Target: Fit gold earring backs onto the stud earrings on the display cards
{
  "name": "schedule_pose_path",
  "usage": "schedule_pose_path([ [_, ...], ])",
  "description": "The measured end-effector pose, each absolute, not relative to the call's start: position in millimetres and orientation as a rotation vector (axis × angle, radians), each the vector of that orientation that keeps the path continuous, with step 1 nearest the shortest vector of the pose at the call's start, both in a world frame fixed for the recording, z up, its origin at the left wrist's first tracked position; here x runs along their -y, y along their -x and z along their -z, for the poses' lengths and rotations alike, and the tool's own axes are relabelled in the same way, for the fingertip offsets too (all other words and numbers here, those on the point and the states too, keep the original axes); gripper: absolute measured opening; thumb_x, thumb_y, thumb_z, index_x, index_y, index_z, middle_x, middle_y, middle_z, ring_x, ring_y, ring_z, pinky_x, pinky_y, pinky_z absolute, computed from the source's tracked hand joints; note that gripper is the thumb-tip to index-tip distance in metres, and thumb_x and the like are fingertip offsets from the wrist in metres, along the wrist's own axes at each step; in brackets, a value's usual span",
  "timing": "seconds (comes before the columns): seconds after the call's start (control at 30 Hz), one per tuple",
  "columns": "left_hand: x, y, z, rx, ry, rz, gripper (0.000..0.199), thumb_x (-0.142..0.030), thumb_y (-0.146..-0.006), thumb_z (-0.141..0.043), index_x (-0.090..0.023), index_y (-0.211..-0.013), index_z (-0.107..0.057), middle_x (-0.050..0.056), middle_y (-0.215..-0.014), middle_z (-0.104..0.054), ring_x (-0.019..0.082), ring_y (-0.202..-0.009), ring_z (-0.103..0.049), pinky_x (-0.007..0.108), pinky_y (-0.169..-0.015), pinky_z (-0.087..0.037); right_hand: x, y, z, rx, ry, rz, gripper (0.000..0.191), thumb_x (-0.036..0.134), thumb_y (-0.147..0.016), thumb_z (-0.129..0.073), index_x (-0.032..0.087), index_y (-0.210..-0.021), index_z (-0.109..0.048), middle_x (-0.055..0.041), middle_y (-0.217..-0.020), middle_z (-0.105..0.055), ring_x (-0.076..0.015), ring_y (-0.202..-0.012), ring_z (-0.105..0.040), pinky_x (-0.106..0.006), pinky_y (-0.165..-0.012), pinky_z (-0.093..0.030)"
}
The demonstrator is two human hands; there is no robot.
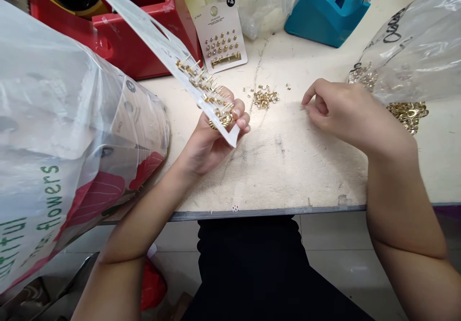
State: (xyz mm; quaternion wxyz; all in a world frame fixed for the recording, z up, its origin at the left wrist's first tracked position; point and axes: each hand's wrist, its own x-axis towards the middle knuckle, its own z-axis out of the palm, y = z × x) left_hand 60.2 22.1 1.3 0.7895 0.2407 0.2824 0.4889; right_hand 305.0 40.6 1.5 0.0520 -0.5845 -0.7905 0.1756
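My left hand (219,131) grips the lower end of a white earring card (154,28), which is tilted on edge. Gold posts and loops stick out from the card's face near my fingers. My right hand (336,107) hovers low over the table, thumb and index finger pinched together. Whatever sits between those fingertips, if anything, is too small to make out. Between both hands lies a small pile of gold earring backs (264,98), with a few loose ones around it. Another earring card (222,37), filled with small studs, lies behind the pile.
A bulky plastic bag (72,133) of cards fills the left side. Behind it stands a red tape dispenser (144,42); a blue tape dispenser (324,16) is at the back. To the right, a clear bag (425,47) spills gold pieces (408,115). The table edge (273,213) runs before me.
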Motion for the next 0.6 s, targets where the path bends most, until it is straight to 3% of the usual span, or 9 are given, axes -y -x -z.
schedule_pose_path([
  [0.17,-24,-62,1,-0.667,-0.543,-1.05,0.043,-0.011,-0.065,-0.085,-0.019,-0.072,-0.044,-0.008,-0.065,-0.046,0.002,-0.059,-0.054,0.013,-0.061,-0.051,-40,-306,-9,2.457,1.783,-0.541,0.015,0.013,-0.09,-0.044,0.018,-0.096,-0.057,-0.0059,-0.074,-0.058,-0.0171,-0.067,-0.05,-0.032,-0.063,-0.033],
  [0.37,-25,-63,1,-0.731,-0.572,-1.039,0.04,-0.016,-0.068,-0.086,-0.019,-0.073,-0.047,-0.007,-0.065,-0.045,0.002,-0.058,-0.052,0.013,-0.058,-0.05,-40,-303,-1,2.478,1.761,-0.483,0.011,0.012,-0.088,-0.046,0.02,-0.085,-0.054,-0.0023,-0.066,-0.052,-0.0161,-0.061,-0.048,-0.031,-0.06,-0.032],
  [0.6,-25,-63,1,-0.69,-0.566,-1.047,0.042,-0.016,-0.063,-0.088,-0.019,-0.07,-0.047,-0.008,-0.063,-0.047,0.003,-0.057,-0.054,0.013,-0.057,-0.051,-36,-296,-5,2.542,1.85,-0.426,0.01,0.016,-0.092,-0.041,0.019,-0.086,-0.049,-0.0096,-0.08,-0.06,-0.0174,-0.065,-0.046,-0.032,-0.06,-0.03],
])
